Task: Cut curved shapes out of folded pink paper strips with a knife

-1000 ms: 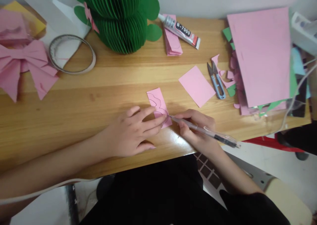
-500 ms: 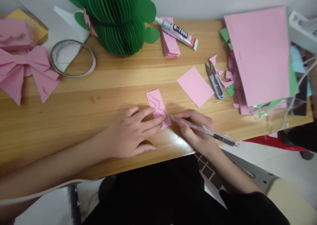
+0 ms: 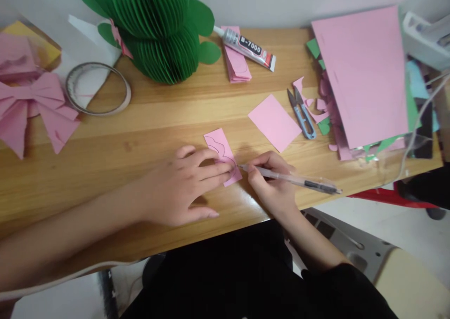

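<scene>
A small pink paper slip with a curvy pen outline lies near the front of the wooden desk. My left hand lies flat with fingers stretched out, its fingertips pressing the slip's lower part. My right hand is closed around a clear pen, whose tip touches the slip's right edge.
A loose pink rectangle and small snips lie to the right. A stack of pink sheets with scraps sits at far right. At the back stand a green honeycomb paper shape, a B-7000 glue tube, folded pink slips. Tape ring and pink bow left.
The camera view shifted slightly left and down. Both hands stay on the slip; the pen has tilted flatter while its tip remains at the slip's right edge.
</scene>
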Action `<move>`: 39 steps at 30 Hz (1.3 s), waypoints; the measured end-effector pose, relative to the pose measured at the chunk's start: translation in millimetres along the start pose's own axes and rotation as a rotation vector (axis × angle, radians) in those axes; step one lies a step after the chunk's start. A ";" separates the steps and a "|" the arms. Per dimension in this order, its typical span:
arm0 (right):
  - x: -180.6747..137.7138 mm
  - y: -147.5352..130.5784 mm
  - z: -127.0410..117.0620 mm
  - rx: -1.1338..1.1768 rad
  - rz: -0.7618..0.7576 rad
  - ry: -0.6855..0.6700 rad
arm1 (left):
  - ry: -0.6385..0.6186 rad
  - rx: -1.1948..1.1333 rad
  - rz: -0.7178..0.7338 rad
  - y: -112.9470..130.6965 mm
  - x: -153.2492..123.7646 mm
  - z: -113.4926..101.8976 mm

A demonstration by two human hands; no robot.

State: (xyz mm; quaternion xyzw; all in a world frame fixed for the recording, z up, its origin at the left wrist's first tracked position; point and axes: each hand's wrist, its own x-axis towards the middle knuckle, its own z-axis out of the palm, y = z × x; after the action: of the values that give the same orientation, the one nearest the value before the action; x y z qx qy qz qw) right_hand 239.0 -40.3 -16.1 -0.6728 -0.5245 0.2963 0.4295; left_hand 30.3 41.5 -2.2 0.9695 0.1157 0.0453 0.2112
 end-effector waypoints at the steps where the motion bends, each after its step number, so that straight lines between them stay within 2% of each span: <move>1: -0.2 0.4 0.0 -0.007 -0.006 -0.003 | -0.019 -0.012 -0.004 -1.0 0.9 -1.5; 9: 0.8 -1.2 1.3 -0.034 -0.063 0.001 | 0.025 -0.018 0.046 -6.1 7.7 -3.9; 14: -0.4 0.1 2.5 -0.080 -0.097 0.019 | 0.191 0.019 0.069 -8.4 12.1 8.7; 18: -2.8 1.3 1.5 -0.116 -0.128 0.012 | 0.294 0.021 0.004 -4.0 14.4 17.7; 23: -5.6 0.7 -0.4 -0.202 -0.172 -0.016 | 0.301 0.064 -0.041 3.6 16.7 15.7; 30: -5.3 2.7 -0.6 -0.213 -0.200 -0.014 | 0.346 0.111 -0.006 0.8 18.7 12.2; 39: -8.1 3.3 -2.5 -0.190 -0.169 -0.020 | 0.424 0.017 0.020 -4.6 18.4 24.1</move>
State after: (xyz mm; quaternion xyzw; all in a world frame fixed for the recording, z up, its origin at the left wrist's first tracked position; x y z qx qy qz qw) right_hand 240.4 -49.0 -18.3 -0.6607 -0.6093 0.2147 0.3822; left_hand 50.5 40.4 -25.2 0.9411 0.1482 0.2495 0.1735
